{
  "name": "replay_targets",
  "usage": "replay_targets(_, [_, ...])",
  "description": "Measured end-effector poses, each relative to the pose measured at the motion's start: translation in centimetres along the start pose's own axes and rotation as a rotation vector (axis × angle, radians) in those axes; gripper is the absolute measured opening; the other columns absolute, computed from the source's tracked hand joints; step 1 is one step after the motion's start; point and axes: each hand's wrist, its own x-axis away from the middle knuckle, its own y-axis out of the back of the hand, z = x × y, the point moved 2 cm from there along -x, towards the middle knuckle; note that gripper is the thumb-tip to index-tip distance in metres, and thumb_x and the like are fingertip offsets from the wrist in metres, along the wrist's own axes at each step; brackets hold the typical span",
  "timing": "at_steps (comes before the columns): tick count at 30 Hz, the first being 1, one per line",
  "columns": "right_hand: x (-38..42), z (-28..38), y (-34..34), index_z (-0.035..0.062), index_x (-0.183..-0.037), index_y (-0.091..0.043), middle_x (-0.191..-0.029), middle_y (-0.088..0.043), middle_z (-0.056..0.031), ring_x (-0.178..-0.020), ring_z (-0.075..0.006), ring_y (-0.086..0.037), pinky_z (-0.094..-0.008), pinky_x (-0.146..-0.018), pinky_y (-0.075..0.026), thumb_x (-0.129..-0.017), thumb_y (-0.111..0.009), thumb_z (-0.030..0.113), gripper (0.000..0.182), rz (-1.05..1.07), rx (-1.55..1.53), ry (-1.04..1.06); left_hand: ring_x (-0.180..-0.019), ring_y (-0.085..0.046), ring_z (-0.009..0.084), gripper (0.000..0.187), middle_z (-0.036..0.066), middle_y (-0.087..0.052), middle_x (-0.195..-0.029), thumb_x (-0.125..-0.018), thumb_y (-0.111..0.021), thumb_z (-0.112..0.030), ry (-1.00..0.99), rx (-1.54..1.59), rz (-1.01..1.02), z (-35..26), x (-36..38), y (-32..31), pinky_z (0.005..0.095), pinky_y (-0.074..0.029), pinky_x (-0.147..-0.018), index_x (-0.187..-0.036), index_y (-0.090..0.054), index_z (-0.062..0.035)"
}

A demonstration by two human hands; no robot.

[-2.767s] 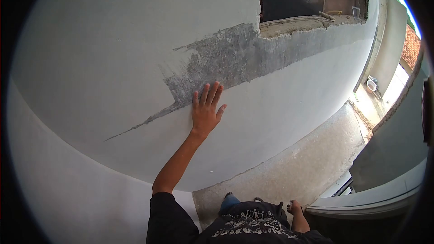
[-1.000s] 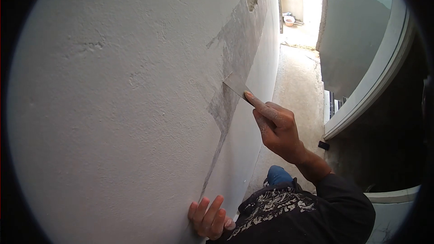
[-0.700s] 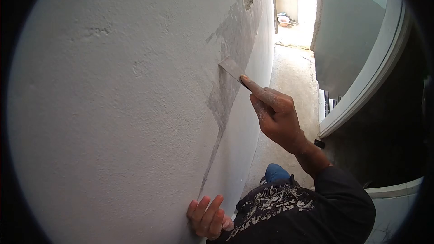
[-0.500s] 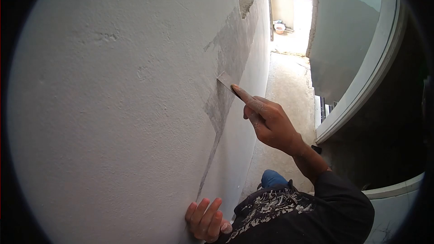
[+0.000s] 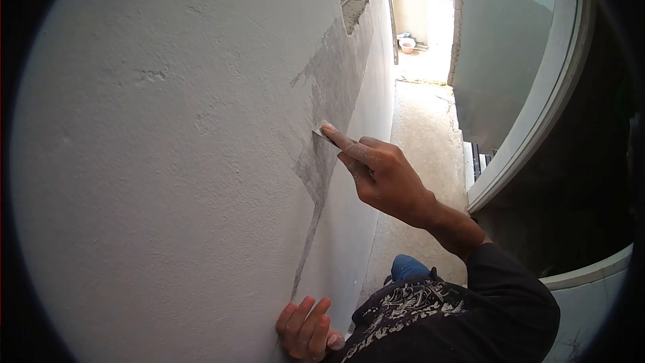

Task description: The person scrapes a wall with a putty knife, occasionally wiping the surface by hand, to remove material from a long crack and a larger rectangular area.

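My right hand (image 5: pixel 384 173) grips a flat-bladed putty knife (image 5: pixel 322 135), with a finger stretched along it towards the tip. The blade meets the white wall (image 5: pixel 168 181) at the left edge of a bare grey patch (image 5: pixel 341 70). Most of the handle is hidden by the hand. Whitish dust or filler marks my fingers. Low in the view, my left hand (image 5: pixel 306 329) is beside the wall, fingers loosely bent and a little apart, with no object visible in it. A thin grey streak (image 5: pixel 306 255) runs down from the patch towards those fingers.
A broken-edged wall opening (image 5: pixel 359 3) holds some cables or debris. A concrete walkway (image 5: pixel 420 134) runs along the wall to a bowl (image 5: pixel 406 45) at the far end. On the right stand a grey-painted wall (image 5: pixel 497 60) and a curved white frame (image 5: pixel 537 128).
My right hand and the putty knife have shifted left and slightly down along the grey patch; less of the blade shows. The view has turned slightly. My left hand stays at the same place.
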Motion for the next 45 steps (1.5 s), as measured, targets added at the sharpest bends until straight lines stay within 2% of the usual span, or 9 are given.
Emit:
replay_targets(5, [0.1,0.1,-0.3,0.0115,-0.147,-0.045,-0.070,-0.054,-0.0115,-0.057,-0.0190,-0.049,-0.0364,-0.058,-0.045,-0.094,-0.058,0.005,0.055,-0.023,0.015,0.003,-0.088,-0.069,0.0250,0.035,0.007,-0.072,-0.071,-0.102,-0.028,-0.030,-0.068,0.017,0.017,0.4,-0.1,-0.3,0.0445,-0.049,-0.091,-0.106,-0.056,-0.0098])
replay_targets(17, [0.6,0.5,-1.6,0.0110,-0.148,-0.043,-0.073,-0.056,-0.0132,-0.057,-0.0210,-0.054,-0.0363,-0.057,-0.050,-0.089,-0.060,0.000,0.062,-0.111,0.084,-0.006,-0.084,-0.069,0.0233,0.036,0.006,-0.071,-0.068,-0.103,-0.026,-0.032,0.042,-0.049,0.027,-0.4,-0.4,-0.5,0.0434,-0.048,-0.088,-0.102,-0.055,-0.0111])
replay_targets(26, [0.6,0.7,-1.4,0.0090,-0.149,-0.040,-0.074,-0.057,-0.0145,-0.057,-0.0219,-0.056,-0.0366,-0.055,-0.050,-0.092,-0.058,0.001,0.061,-0.088,0.140,-0.003,-0.083,-0.069,0.0234,0.038,0.006,-0.070,-0.066,-0.104,-0.023,-0.031,-0.043,0.037,0.044,0.3,-0.2,-0.2,0.0430,-0.049,-0.088,-0.103,-0.054,-0.0106])
replay_targets(29, [-0.7,0.7,-1.0,0.0088,-0.149,-0.041,-0.074,-0.057,-0.0141,-0.057,-0.0218,-0.057,-0.0362,-0.054,-0.050,-0.092,-0.058,0.001,0.060,-0.149,0.142,0.009,-0.075,-0.070,0.0194,0.033,0.004,-0.073,-0.071,-0.097,-0.034,-0.029,-0.097,0.079,-0.074,0.7,-0.3,-0.6,0.0371,-0.052,-0.083,-0.099,-0.060,-0.0085])
replay_targets(32, [-0.1,0.7,-1.3,0.0086,-0.148,-0.042,-0.074,-0.057,-0.0137,-0.056,-0.0210,-0.056,-0.0356,-0.053,-0.050,-0.092,-0.058,0.002,0.058,-0.129,0.172,0.002,-0.074,-0.070,0.0195,0.033,0.004,-0.072,-0.069,-0.098,-0.034,-0.028,-0.088,0.085,-0.111,0.7,-0.2,-0.8,0.0371,-0.052,-0.083,-0.098,-0.060,-0.0079])
replay_targets(35, [0.2,0.4,-1.6,0.0086,-0.147,-0.043,-0.073,-0.056,-0.0134,-0.056,-0.0202,-0.055,-0.0349,-0.052,-0.049,-0.092,-0.058,0.002,0.058,-0.129,0.136,0.025,-0.082,-0.069,0.0237,0.038,0.006,-0.068,-0.064,-0.104,-0.022,-0.030,-0.075,0.076,0.037,0.6,0.1,0.1,0.0430,-0.049,-0.087,-0.105,-0.054,-0.0093])
replay_targets(38, [-0.7,0.4,-1.5,0.0087,-0.148,-0.043,-0.074,-0.056,-0.0130,-0.056,-0.0195,-0.054,-0.0345,-0.053,-0.048,-0.092,-0.059,0.001,0.059,-0.203,0.139,0.049,-0.073,-0.070,0.0198,0.034,0.004,-0.072,-0.068,-0.098,-0.034,-0.029,-0.112,0.100,-0.095,0.9,-0.2,-0.5,0.0372,-0.052,-0.084,-0.096,-0.060,-0.0075])
replay_targets(41, [0.3,0.3,-1.8,0.0088,-0.148,-0.043,-0.074,-0.056,-0.0126,-0.057,-0.0191,-0.054,-0.0345,-0.054,-0.048,-0.092,-0.058,0.001,0.059,-0.129,0.145,0.018,-0.073,-0.070,0.0199,0.034,0.004,-0.072,-0.068,-0.098,-0.034,-0.029,-0.120,0.116,-0.082,1.0,-0.1,-0.4,0.0378,-0.052,-0.084,-0.096,-0.060,-0.0077])
replay_targets(45, [-0.7,0.0,-1.8,0.0091,-0.148,-0.042,-0.073,-0.055,-0.0122,-0.057,-0.0188,-0.053,-0.0350,-0.055,-0.048,-0.092,-0.058,0.002,0.059,-0.212,0.116,0.057,-0.084,-0.070,0.0232,0.038,0.006,-0.069,-0.065,-0.103,-0.022,-0.029,-0.131,0.080,0.019,1.0,0.1,0.3,0.0442,-0.049,-0.090,-0.106,-0.054,-0.0081])
